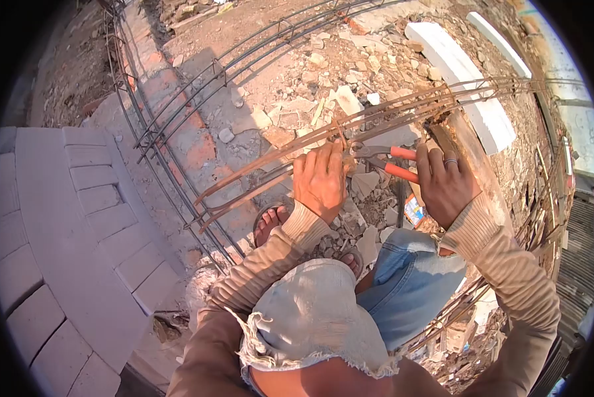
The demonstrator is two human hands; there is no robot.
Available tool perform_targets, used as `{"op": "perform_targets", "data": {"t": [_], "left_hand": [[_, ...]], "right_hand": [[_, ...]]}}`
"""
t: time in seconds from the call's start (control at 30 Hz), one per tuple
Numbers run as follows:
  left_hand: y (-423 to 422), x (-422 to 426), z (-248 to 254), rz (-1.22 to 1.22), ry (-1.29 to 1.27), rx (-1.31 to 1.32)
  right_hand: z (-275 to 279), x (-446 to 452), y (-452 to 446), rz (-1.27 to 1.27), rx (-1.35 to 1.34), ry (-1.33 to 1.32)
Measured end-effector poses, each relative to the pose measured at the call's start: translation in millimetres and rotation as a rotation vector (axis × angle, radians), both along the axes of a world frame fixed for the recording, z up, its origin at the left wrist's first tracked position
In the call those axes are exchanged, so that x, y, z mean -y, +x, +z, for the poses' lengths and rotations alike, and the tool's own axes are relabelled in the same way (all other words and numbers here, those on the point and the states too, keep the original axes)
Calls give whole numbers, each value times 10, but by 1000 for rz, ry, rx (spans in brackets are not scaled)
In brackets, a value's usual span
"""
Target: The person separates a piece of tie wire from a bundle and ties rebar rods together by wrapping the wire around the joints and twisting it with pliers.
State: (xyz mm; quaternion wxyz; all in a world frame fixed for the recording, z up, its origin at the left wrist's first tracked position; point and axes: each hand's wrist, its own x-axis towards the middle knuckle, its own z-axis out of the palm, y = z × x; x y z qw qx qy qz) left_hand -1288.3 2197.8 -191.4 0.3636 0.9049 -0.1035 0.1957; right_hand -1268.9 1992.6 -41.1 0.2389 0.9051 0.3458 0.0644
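Note:
My left hand [319, 180] is closed at the rusty rebar cage [277, 157], its fingers bent over the lower bars beside a cross tie [339, 131]. My right hand [444, 182] is wrapped round the red-orange handles of a pair of pliers [399, 164]. The pliers' dark metal head points left, close to my left fingertips and just below the bars. Whether the jaws touch the tie or any wire is too small to tell. The rusty bars run from lower left to upper right in front of me.
Darker rebar [171, 126] crosses the cage's left end above a brick footing [200, 151]. Pale blocks [98, 176] are stacked at the left. Two white beams [466, 86] lie at the upper right. Broken rubble [297, 109] covers the ground around my sandalled feet [269, 223].

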Motion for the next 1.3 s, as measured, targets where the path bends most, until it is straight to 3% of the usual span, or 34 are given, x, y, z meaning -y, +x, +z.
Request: {"op": "perform_targets", "data": {"t": [0.03,0.1,0.17,0.23,0.3,0.37,0.43,0.57,0.63,0.77,0.83,0.97,1.07,1.13,1.23,1.3], "left_hand": [[12,-23,-24,15,8,5],[10,-38,-66,-22,2,-15],[45,-51,-98,-27,-13,15],[14,-63,-89,-39,8,-8],[29,-49,-97,-30,9,11],[26,-69,-105,-54,9,35],[18,-73,-106,-53,11,35],[20,-78,-104,-60,14,38],[15,-90,-100,-59,35,44],[7,-89,-102,-62,21,13],[1,-93,-89,-51,32,11],[2,-111,-81,-70,17,-4],[19,-107,-108,-72,17,-12],[43,-129,-89,-82,15,-24],[128,-162,-74,-76,21,-61],[173,-156,-109,-20,20,-131]], "right_hand": [[-11,-26,-10,-266,-265,-12],[19,-54,58,-533,-531,-26],[178,-68,290,-696,-1077,232],[148,10,319,-763,-1096,238],[44,145,349,-819,-1335,479],[-124,276,361,-823,-1381,488],[-169,272,373,-853,-1489,678],[-11,130,396,-973,-1517,817],[60,75,462,-806,-1412,528],[4,147,452,-765,-1379,522],[59,92,412,-896,-1335,513],[-94,124,326,-804,-1261,550],[-234,149,292,-802,-1177,344],[-305,202,220,-551,-960,352],[-284,308,56,-513,-804,218],[-429,548,-36,-606,-839,248]]}}
